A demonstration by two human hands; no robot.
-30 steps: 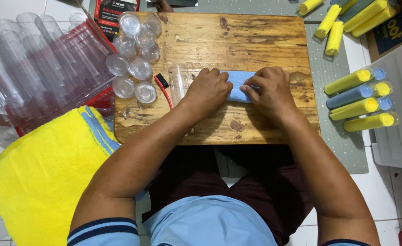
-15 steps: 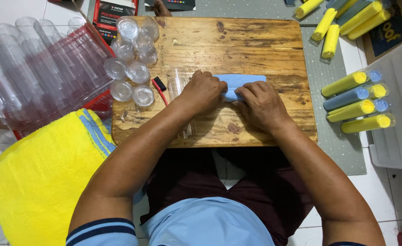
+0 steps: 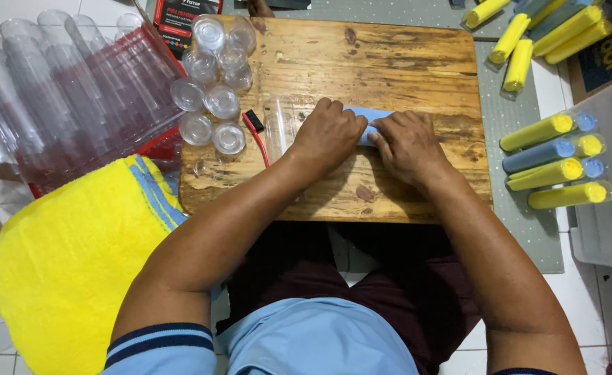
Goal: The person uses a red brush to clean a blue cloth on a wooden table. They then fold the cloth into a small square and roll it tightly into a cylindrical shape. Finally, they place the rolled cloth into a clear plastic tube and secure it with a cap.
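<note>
A light blue cloth (image 3: 370, 118) lies on the small wooden table (image 3: 389, 62), mostly covered by both my hands. My left hand (image 3: 327, 135) presses on its left part, fingers curled over it. My right hand (image 3: 406, 146) grips its right part, fingertips on the folded edge. Just left of my left hand a clear plastic tube (image 3: 278, 128) lies on the table beside a red-handled tool (image 3: 256, 133).
Several clear tube caps (image 3: 212, 90) stand at the table's left edge. A red crate of clear tubes (image 3: 63, 97) sits far left, above a yellow towel (image 3: 70, 250). Packed tubes with yellow and blue rolls (image 3: 552, 160) lie right; yellow rolls (image 3: 535, 35) at top right.
Both hands have drawn closer together over the blue cloth, which shows less now. The view has shifted slightly.
</note>
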